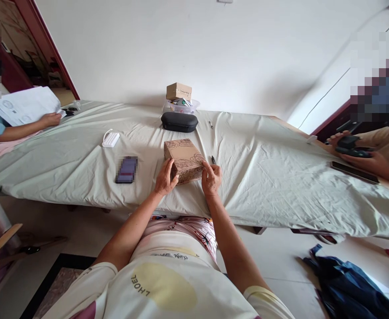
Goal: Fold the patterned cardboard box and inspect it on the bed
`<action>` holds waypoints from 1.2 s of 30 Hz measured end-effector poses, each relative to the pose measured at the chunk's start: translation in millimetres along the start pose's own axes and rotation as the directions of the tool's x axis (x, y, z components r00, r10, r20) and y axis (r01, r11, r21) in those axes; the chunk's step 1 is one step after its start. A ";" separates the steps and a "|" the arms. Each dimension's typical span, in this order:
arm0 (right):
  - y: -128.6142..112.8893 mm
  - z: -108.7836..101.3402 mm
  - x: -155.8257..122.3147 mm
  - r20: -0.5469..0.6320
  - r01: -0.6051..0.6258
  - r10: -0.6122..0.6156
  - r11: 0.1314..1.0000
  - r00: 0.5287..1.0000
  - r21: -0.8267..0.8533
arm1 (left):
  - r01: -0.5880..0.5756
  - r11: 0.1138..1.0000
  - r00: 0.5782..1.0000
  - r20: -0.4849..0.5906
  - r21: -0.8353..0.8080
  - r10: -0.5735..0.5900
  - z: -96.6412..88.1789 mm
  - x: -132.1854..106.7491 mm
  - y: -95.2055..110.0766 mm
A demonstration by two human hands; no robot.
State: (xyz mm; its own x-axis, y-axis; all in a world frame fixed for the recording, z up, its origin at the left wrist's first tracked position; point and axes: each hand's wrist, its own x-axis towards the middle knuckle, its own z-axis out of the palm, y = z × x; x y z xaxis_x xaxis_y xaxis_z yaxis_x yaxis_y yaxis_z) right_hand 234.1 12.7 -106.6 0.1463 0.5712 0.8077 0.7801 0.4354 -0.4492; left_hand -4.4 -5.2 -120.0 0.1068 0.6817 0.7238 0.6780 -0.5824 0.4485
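A brown cardboard box printed with dark swirling flower outlines rests on the cloth-covered table, its lid down. My left hand grips its left front corner, thumb on the front face and fingers along the side. At the right front corner, my right hand pinches the edge between thumb and fingers. Just beyond that hand lies a black pen. To the left of the box are a dark phone and a white power bank with a loop cable.
Behind the box sit a black zip case, a clear plastic basket and a small carton. A second pen lies farther right. One person at left holds papers; another at right handles a black device.
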 end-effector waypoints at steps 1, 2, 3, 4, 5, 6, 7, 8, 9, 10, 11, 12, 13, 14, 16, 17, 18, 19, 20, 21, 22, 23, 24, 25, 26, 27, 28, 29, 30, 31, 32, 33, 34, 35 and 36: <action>0.3 0.3 0.4 -0.012 0.018 -0.018 1.000 1.000 0.010 | -0.001 1.000 1.000 -0.003 -0.002 0.001 0.4 0.1 -0.1; 0.5 0.6 0.9 -0.013 0.031 -0.031 0.999 0.999 0.034 | -0.002 1.000 1.000 -0.006 -0.005 0.001 0.8 0.2 -0.2; 0.6 0.9 1.2 -0.003 0.037 -0.037 0.997 0.999 0.067 | -0.001 1.000 1.000 -0.008 -0.009 0.001 1.2 0.3 -0.2; 0.7 1.1 1.5 0.014 0.034 -0.035 0.994 0.999 0.102 | 0.000 1.000 1.000 -0.008 -0.014 0.000 1.5 0.4 -0.2; 0.8 1.2 1.6 0.033 0.023 -0.027 0.991 0.999 0.134 | 0.002 1.000 1.000 -0.006 -0.019 -0.002 1.7 0.4 -0.2; 0.9 1.2 1.7 0.051 0.006 -0.014 0.987 0.999 0.158 | 0.004 1.000 1.000 -0.004 -0.023 -0.004 1.8 0.4 -0.3; 1.1 1.2 1.7 0.063 -0.012 0.000 0.984 0.998 0.176 | 0.004 1.000 1.000 -0.004 -0.028 -0.004 1.8 0.2 -0.5; 1.3 1.2 1.7 0.071 -0.027 0.014 0.981 0.997 0.190 | 0.002 0.999 1.000 -0.005 -0.033 -0.002 1.8 0.1 -0.9; 1.7 1.3 1.7 0.074 -0.039 0.024 0.978 0.997 0.204 | 0.000 0.999 1.000 -0.008 -0.039 0.000 1.8 -0.1 -1.4; 2.2 1.5 1.8 0.074 -0.048 0.033 0.975 0.997 0.218 | -0.001 0.999 1.000 -0.009 -0.043 0.001 1.8 -0.3 -1.9; 2.7 2.0 1.9 0.070 -0.056 0.041 0.971 0.997 0.231 | 0.002 0.999 1.000 -0.008 -0.045 -0.002 1.8 -0.4 -2.4; 3.3 2.6 1.9 0.064 -0.064 0.050 0.969 0.997 0.240 | 0.008 0.999 1.000 -0.004 -0.046 -0.009 1.9 -0.5 -3.0; 4.0 3.3 2.1 0.057 -0.072 0.060 0.966 0.997 0.247 | 0.019 0.999 1.000 0.001 -0.046 -0.019 2.0 -0.5 -3.5; 4.7 4.0 2.2 0.049 -0.079 0.069 0.964 0.996 0.252 | 0.032 0.999 0.999 0.006 -0.044 -0.032 2.0 -0.5 -3.9; 6.1 5.2 2.4 0.033 -0.096 0.090 0.959 0.995 0.266 | 0.062 0.997 0.998 0.009 -0.041 -0.061 2.1 -0.3 -4.9; 6.9 5.6 2.4 0.026 -0.105 0.102 0.955 0.994 0.276 | 0.076 0.996 0.997 0.006 -0.045 -0.075 2.1 -0.3 -5.5; 7.7 5.8 2.5 0.021 -0.118 0.117 0.950 0.993 0.290 | 0.088 0.995 0.996 0.003 -0.052 -0.088 2.0 -0.3 -6.2; 8.6 6.1 2.6 0.018 -0.135 0.136 0.943 0.991 0.306 | 0.097 0.993 0.995 -0.001 -0.063 -0.097 1.9 -0.5 -7.1; 9.4 6.4 2.6 0.017 -0.158 0.161 0.932 0.987 0.326 | 0.102 0.992 0.995 -0.004 -0.080 -0.102 1.9 -0.8 -8.1; 10.0 6.8 2.6 0.024 -0.186 0.190 0.918 0.982 0.351 | 0.103 0.989 0.995 -0.004 -0.102 -0.103 1.9 -1.1 -9.1; 10.5 7.4 2.5 0.038 -0.219 0.221 0.899 0.975 0.380 | 0.102 0.986 0.995 -0.001 -0.129 -0.103 2.1 -1.5 -10.1; 10.6 8.1 2.3 0.058 -0.255 0.254 0.875 0.965 0.413 | 0.104 0.982 0.994 0.003 -0.159 -0.105 2.3 -2.0 -10.8; 10.4 9.0 2.1 0.084 -0.292 0.285 0.846 0.955 0.446 | 0.112 0.975 0.994 0.007 -0.190 -0.113 2.7 -2.3 -11.3; 9.8 10.1 1.7 0.112 -0.328 0.314 0.816 0.943 0.477 | 0.127 0.966 0.992 0.012 -0.224 -0.128 3.2 -2.6 -11.4; 8.9 11.1 1.2 0.143 -0.360 0.336 0.785 0.931 0.503 | 0.148 0.953 0.989 0.020 -0.263 -0.148 3.9 -2.8 -11.2; 7.8 12.1 0.7 0.175 -0.388 0.350 0.759 0.920 0.523 | 0.172 0.937 0.985 0.033 -0.304 -0.170 4.6 -2.8 -10.9; 6.6 13.0 0.1 0.206 -0.410 0.356 0.740 0.911 0.534 | 0.195 0.918 0.981 0.049 -0.346 -0.189 5.5 -2.7 -10.4; 5.3 13.6 -0.5 0.235 -0.424 0.354 0.732 0.905 0.533 | 0.213 0.898 0.977 0.067 -0.384 -0.203 6.3 -2.5 -10.1; 4.1 13.9 -1.1 0.261 -0.432 0.344 0.735 0.902 0.523 | 0.227 0.882 0.974 0.083 -0.414 -0.211 7.2 -2.3 -9.9; 3.0 13.8 -1.8 0.286 -0.434 0.330 0.748 0.900 0.503 | 0.234 0.871 0.972 0.089 -0.431 -0.217 8.0 -2.2 -10.1; 1.9 13.4 -2.6 0.307 -0.427 0.310 0.770 0.900 0.474 | 0.237 0.869 0.971 0.082 -0.434 -0.223 8.7 -2.2 -10.5; 0.7 12.6 -3.4 0.328 -0.412 0.285 0.799 0.901 0.438 | 0.238 0.875 0.970 0.064 -0.422 -0.233 9.2 -2.3 -11.2; -0.6 11.5 -4.3 0.353 -0.387 0.251 0.832 0.902 0.398 | 0.240 0.887 0.969 0.038 -0.395 -0.246 9.3 -2.6 -12.1; -2.0 10.3 -5.3 0.383 -0.348 0.204 0.868 0.901 0.355 | 0.244 0.901 0.966 0.008 -0.358 -0.258 8.9 -3.0 -13.1; -3.7 9.0 -6.3 0.418 -0.292 0.143 0.902 0.897 0.318 | 0.247 0.917 0.964 -0.018 -0.315 -0.266 8.1 -3.5 -13.9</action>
State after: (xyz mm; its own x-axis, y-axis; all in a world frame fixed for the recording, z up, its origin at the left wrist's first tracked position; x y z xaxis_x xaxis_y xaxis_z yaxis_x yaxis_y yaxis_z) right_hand 224.9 13.7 -113.5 -0.0116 0.8658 0.5003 0.4677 0.4469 -0.7626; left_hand -8.3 4.1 -133.0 -0.0904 0.8037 0.5881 0.4189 -0.5051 0.7546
